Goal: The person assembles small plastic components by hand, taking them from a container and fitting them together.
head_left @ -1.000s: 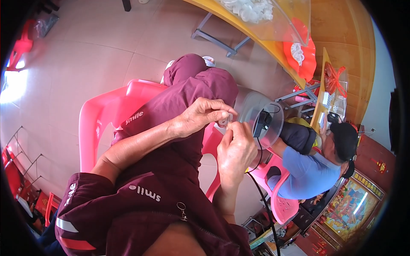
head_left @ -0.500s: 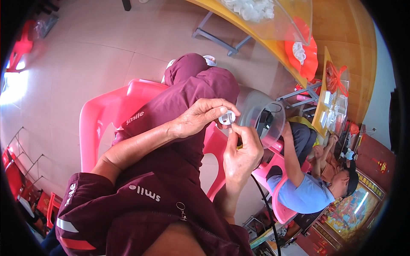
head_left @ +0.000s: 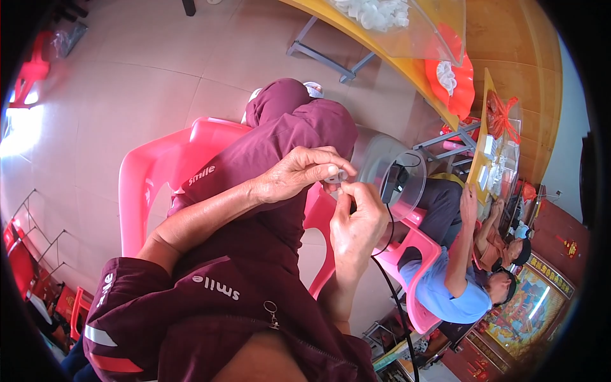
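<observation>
Above my lap, my left hand (head_left: 296, 175) pinches a small white round plastic piece (head_left: 335, 178) between thumb and fingers. My right hand (head_left: 359, 213) meets it from the lower right, its thumb and index finger pressed together at the piece's edge. The fingers cover much of the piece, and I cannot make out whether something tiny sits between the right fingertips. Just right of my hands stands a clear plastic tub (head_left: 417, 191) with a black box-shaped device (head_left: 395, 181) and a cable in it.
A yellow-topped table (head_left: 407, 73) at upper right bears a clear tray of white pieces (head_left: 377, 14) and a red bag (head_left: 453, 95) holding white pieces. A pink plastic chair (head_left: 149, 165) is under me. Two people sit at right, one in a light blue shirt (head_left: 455, 299). A black cable (head_left: 398, 305) hangs nearby.
My right hand has shifted slightly left and up, and the white piece has tilted and is more covered by fingers. The person in blue has moved an arm away from the tub toward the far table.
</observation>
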`<act>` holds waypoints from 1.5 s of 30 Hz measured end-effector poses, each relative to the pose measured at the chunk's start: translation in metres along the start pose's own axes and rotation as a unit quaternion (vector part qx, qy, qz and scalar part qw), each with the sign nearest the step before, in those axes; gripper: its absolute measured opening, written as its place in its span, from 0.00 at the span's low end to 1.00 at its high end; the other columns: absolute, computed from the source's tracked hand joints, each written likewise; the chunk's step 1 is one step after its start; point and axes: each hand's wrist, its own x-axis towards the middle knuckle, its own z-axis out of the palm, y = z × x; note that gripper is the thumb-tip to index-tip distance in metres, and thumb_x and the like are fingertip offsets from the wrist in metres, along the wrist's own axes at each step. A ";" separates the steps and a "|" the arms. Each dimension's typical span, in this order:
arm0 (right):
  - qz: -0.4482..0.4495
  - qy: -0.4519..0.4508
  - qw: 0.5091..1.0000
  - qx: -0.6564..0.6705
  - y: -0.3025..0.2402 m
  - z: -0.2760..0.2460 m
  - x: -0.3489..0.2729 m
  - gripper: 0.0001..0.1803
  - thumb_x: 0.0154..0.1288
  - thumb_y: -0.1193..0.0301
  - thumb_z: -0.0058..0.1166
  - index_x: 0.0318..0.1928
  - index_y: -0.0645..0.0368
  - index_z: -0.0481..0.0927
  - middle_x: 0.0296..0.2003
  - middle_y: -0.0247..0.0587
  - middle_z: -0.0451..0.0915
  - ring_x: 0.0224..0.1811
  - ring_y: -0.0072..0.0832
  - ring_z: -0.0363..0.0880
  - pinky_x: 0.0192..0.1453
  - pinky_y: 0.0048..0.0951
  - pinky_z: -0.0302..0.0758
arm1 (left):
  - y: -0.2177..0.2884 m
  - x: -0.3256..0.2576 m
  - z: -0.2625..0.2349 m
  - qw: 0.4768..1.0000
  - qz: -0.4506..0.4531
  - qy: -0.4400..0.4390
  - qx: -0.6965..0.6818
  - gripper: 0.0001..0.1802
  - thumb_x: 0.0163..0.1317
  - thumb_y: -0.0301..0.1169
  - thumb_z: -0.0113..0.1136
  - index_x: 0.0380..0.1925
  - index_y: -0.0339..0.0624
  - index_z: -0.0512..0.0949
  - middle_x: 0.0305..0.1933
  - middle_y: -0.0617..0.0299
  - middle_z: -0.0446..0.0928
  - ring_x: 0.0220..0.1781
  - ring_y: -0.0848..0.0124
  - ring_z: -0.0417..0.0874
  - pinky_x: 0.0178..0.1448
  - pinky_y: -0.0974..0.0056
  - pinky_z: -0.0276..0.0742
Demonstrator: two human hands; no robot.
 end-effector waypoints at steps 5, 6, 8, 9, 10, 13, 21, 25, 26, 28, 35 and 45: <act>0.014 -0.023 0.999 -0.023 -0.005 -0.001 0.002 0.06 0.49 0.86 0.55 0.29 0.66 0.76 0.24 0.48 0.75 0.25 0.41 0.77 0.29 0.35 0.70 | -0.001 0.000 -0.001 1.000 -0.005 -0.005 0.013 0.19 0.70 0.40 0.48 0.48 0.37 0.78 0.35 0.65 0.69 0.35 0.78 0.72 0.40 0.71 0.72; 0.011 -0.026 0.999 -0.033 -0.006 -0.001 0.002 0.06 0.49 0.86 0.55 0.29 0.66 0.76 0.25 0.47 0.75 0.25 0.41 0.77 0.29 0.35 0.70 | -0.001 0.000 -0.001 1.000 -0.004 -0.005 0.013 0.19 0.70 0.40 0.48 0.48 0.37 0.78 0.35 0.65 0.69 0.35 0.78 0.72 0.40 0.71 0.72; 0.008 -0.029 0.999 -0.043 -0.006 -0.001 0.002 0.06 0.50 0.86 0.56 0.30 0.66 0.76 0.25 0.47 0.75 0.25 0.41 0.77 0.29 0.35 0.70 | 0.000 0.000 -0.001 1.000 -0.010 -0.002 0.007 0.19 0.70 0.41 0.48 0.47 0.36 0.78 0.35 0.65 0.70 0.35 0.79 0.72 0.41 0.71 0.72; 0.004 -0.012 1.000 -0.017 -0.004 -0.001 0.000 0.06 0.50 0.86 0.56 0.30 0.65 0.77 0.25 0.47 0.75 0.24 0.39 0.77 0.29 0.34 0.69 | 0.001 0.000 0.000 1.000 -0.009 -0.002 0.007 0.19 0.70 0.41 0.48 0.47 0.36 0.78 0.35 0.65 0.70 0.35 0.79 0.72 0.41 0.71 0.72; 0.000 0.003 1.000 0.010 -0.003 -0.001 -0.001 0.07 0.50 0.86 0.56 0.31 0.65 0.77 0.24 0.46 0.75 0.24 0.38 0.76 0.29 0.33 0.69 | 0.003 0.000 0.003 0.999 -0.017 0.001 -0.027 0.19 0.70 0.41 0.48 0.47 0.36 0.77 0.35 0.66 0.71 0.36 0.79 0.72 0.41 0.71 0.71; 0.031 0.039 0.999 0.022 -0.009 -0.004 -0.004 0.07 0.51 0.86 0.57 0.32 0.65 0.78 0.24 0.45 0.75 0.24 0.35 0.76 0.28 0.30 0.69 | 0.004 0.000 0.002 0.996 -0.039 0.003 -0.074 0.20 0.71 0.40 0.46 0.49 0.35 0.76 0.38 0.65 0.72 0.38 0.78 0.73 0.45 0.70 0.72; 0.012 0.038 0.999 0.022 -0.010 -0.003 -0.004 0.07 0.52 0.87 0.57 0.32 0.65 0.78 0.24 0.44 0.75 0.24 0.35 0.76 0.29 0.30 0.70 | 0.005 -0.001 0.002 0.994 -0.067 0.009 -0.084 0.19 0.72 0.37 0.44 0.51 0.35 0.74 0.42 0.64 0.73 0.43 0.76 0.76 0.52 0.68 0.73; 0.030 0.032 0.999 -0.001 -0.010 0.000 -0.003 0.06 0.52 0.86 0.57 0.31 0.65 0.78 0.25 0.45 0.75 0.24 0.36 0.77 0.29 0.32 0.70 | 0.002 0.000 0.002 0.998 -0.031 0.002 -0.048 0.17 0.70 0.35 0.47 0.52 0.36 0.75 0.41 0.64 0.73 0.44 0.76 0.76 0.52 0.69 0.73; 0.032 0.036 0.999 -0.013 -0.010 0.001 -0.002 0.06 0.52 0.86 0.57 0.31 0.65 0.77 0.25 0.45 0.76 0.24 0.37 0.77 0.29 0.33 0.70 | 0.003 0.001 0.002 0.999 -0.020 0.001 -0.026 0.17 0.70 0.34 0.49 0.52 0.36 0.75 0.41 0.64 0.73 0.44 0.76 0.75 0.52 0.69 0.72; 0.033 0.035 0.999 -0.015 -0.011 0.002 -0.002 0.06 0.51 0.86 0.57 0.31 0.65 0.77 0.25 0.46 0.76 0.24 0.38 0.77 0.29 0.33 0.70 | 0.003 0.000 0.002 0.999 -0.023 0.002 -0.024 0.17 0.69 0.34 0.50 0.51 0.36 0.76 0.41 0.64 0.73 0.44 0.76 0.75 0.52 0.69 0.72; 0.034 0.016 0.995 -0.094 -0.017 0.001 -0.001 0.07 0.50 0.86 0.57 0.30 0.63 0.77 0.25 0.46 0.75 0.25 0.41 0.77 0.28 0.35 0.70 | 0.002 0.000 0.001 0.999 -0.031 0.003 -0.007 0.16 0.67 0.33 0.52 0.51 0.36 0.76 0.41 0.64 0.73 0.45 0.76 0.75 0.52 0.69 0.72; 0.003 0.096 0.995 -0.004 -0.011 -0.006 -0.003 0.08 0.51 0.87 0.58 0.32 0.65 0.78 0.22 0.39 0.72 0.20 0.27 0.71 0.25 0.26 0.65 | 0.003 -0.001 -0.005 0.964 -0.073 -0.002 -0.254 0.19 0.66 0.33 0.55 0.54 0.34 0.73 0.51 0.57 0.76 0.55 0.70 0.77 0.59 0.64 0.72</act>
